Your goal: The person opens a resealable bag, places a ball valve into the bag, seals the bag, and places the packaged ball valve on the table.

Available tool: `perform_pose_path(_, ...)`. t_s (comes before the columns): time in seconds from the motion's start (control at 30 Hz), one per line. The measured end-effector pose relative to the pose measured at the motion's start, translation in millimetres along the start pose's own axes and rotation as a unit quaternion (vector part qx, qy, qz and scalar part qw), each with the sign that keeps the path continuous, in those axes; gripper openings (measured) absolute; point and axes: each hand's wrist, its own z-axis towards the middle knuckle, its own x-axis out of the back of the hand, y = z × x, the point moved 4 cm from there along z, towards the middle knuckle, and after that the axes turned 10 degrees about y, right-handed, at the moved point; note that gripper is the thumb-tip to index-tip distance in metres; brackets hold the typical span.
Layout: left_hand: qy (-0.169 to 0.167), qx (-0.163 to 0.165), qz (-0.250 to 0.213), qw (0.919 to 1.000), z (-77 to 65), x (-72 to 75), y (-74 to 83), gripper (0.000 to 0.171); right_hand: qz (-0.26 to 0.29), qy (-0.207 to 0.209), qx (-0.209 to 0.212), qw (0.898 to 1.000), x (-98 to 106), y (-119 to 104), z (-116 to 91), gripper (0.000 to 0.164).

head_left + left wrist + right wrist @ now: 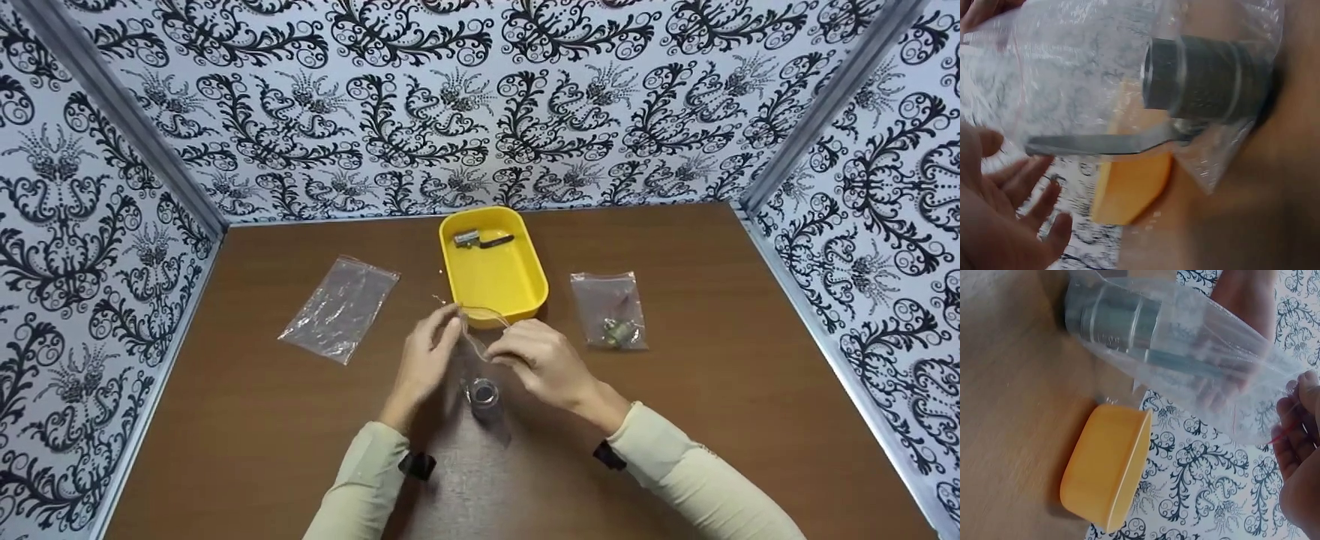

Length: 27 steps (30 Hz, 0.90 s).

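A clear zip bag stands upright in front of me with its mouth at the top. Inside it, at the bottom, a thick metal valve rests on the table, its long flat lever pointing up toward the mouth. My right hand pinches the bag's top edge beside the red zip line, as the right wrist view shows. On the other side, my left hand is close against the bag near the lever, fingers loosely extended and apart. From above, the valve shows as a dark ring between my wrists.
Beyond my hands stands a yellow tub, holding a metal piece with a dark lever. A flat clear bag lies to the left. Another clear bag at the right contains small brass-coloured fittings. Patterned walls enclose the table.
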Motion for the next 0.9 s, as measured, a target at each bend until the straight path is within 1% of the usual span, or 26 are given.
perform_pose_path(0.03, -0.023, 0.012, -0.029, 0.9992, -0.3, -2.0, -3.2, 0.037, 0.003, -0.002, -0.004, 1.0, 1.3, 1.0, -0.1, 0.007)
perform_pose_path(0.07, -0.039, 0.024, -0.053, 0.9975, -0.5, -3.6, -5.1, 0.036, 0.005, -0.004, -0.01, 1.0, 2.6, 2.2, -0.7, 0.007)
perform_pose_path(0.13, -0.056, 0.041, -0.102, 0.9923, -0.6, -6.5, -7.3, 0.034, 0.009, -0.003, -0.016, 1.0, 5.1, 5.6, -2.3, 0.008)
perform_pose_path(0.17, -0.059, 0.046, -0.119, 0.9901, -0.6, -7.5, -7.6, 0.032, 0.011, -0.001, -0.018, 1.0, 6.3, 7.6, -3.4, 0.009)
perform_pose_path(0.23, -0.053, 0.05, -0.13, 0.9888, -0.9, -8.4, -7.2, 0.028, 0.017, 0.005, -0.02, 1.0, 9.3, 12.2, -5.7, 0.012)
perform_pose_path(0.33, -0.033, 0.044, -0.129, 0.9901, -1.6, -7.1, -3.2, 0.021, 0.02, 0.01, -0.021, 1.0, 14.7, 20.1, -8.7, 0.014)
perform_pose_path(0.47, -0.004, 0.038, -0.128, 0.991, -4.8, 0.7, 14.3, 0.015, 0.023, -0.008, -0.03, 0.999, 23.9, 31.3, -9.7, 0.012)
perform_pose_path(0.53, 0.003, 0.041, -0.148, 0.9882, -7.1, 3.8, 23.0, 0.013, 0.029, -0.023, -0.04, 0.999, 28.6, 37.1, -10.0, 0.011)
perform_pose_path(0.63, 0.022, 0.028, -0.154, 0.9875, -9.1, 5.5, 28.0, 0.012, 0.025, -0.033, -0.054, 0.998, 35.0, 46.0, -11.0, 0.01)
perform_pose_path(0.7, 0.041, 0.004, -0.14, 0.9894, -10.5, 6.4, 30.0, 0.011, 0.01, -0.028, -0.056, 0.998, 38.5, 52.2, -11.9, 0.011)
perform_pose_path(0.77, 0.064, -0.023, -0.111, 0.9915, -10.3, 4.7, 24.8, 0.009, -0.012, -0.018, -0.054, 0.998, 41.3, 58.9, -13.1, 0.013)
perform_pose_path(0.87, 0.091, -0.062, -0.073, 0.9912, -10.2, 1.0, 18.5, 0.007, -0.045, -0.01, -0.052, 0.998, 43.3, 68.6, -14.9, 0.013)
perform_pose_path(0.9, 0.096, -0.069, -0.067, 0.9908, -9.9, -0.8, 15.5, 0.006, -0.052, -0.009, -0.054, 0.997, 43.6, 71.3, -15.3, 0.012)
